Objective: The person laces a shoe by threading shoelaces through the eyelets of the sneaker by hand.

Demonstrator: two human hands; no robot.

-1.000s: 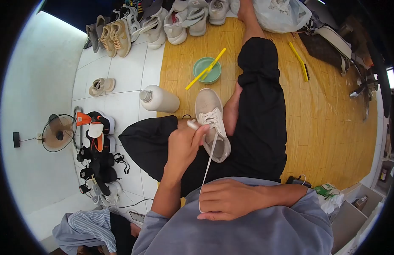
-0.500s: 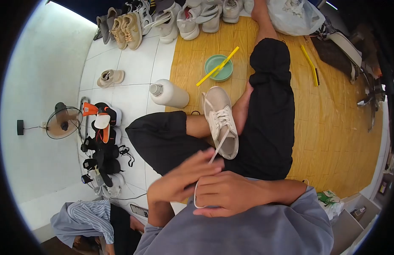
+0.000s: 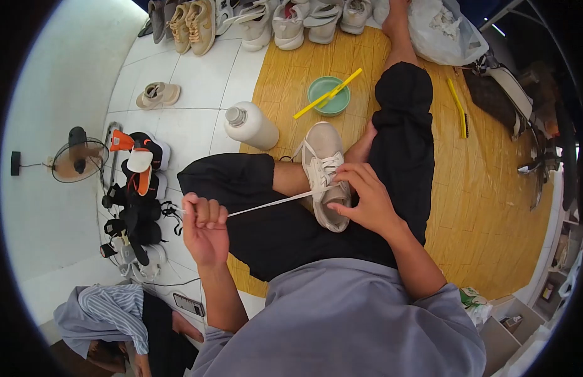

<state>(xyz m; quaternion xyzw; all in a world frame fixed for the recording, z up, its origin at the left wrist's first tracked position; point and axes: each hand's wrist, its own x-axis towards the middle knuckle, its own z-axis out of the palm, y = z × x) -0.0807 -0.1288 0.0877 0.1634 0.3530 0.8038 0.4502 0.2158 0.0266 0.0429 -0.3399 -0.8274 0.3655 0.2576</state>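
Observation:
A beige shoe (image 3: 324, 141) with white laces rests on my crossed legs, toe pointing away from me. My left hand (image 3: 205, 227), out to the left, is closed on a white lace (image 3: 266, 205) that runs taut to the shoe. At the shoe's right side, my right hand (image 3: 365, 196) has its thumb and fingers apart, with the fingers by the laces and the thumb near the shoe's opening. A second lace end hangs at the shoe's left side.
Ahead are a green bowl (image 3: 329, 96) with yellow sticks across it and a white bottle (image 3: 252, 125). A yellow brush (image 3: 458, 108) lies right. Shoes (image 3: 202, 26) line the back. A fan (image 3: 79, 159) stands left; another person (image 3: 115, 314) sits lower left.
My left hand has swung out to the left, drawing the lace sideways. My right hand has moved from my lap up to the shoe. The view has shifted slightly.

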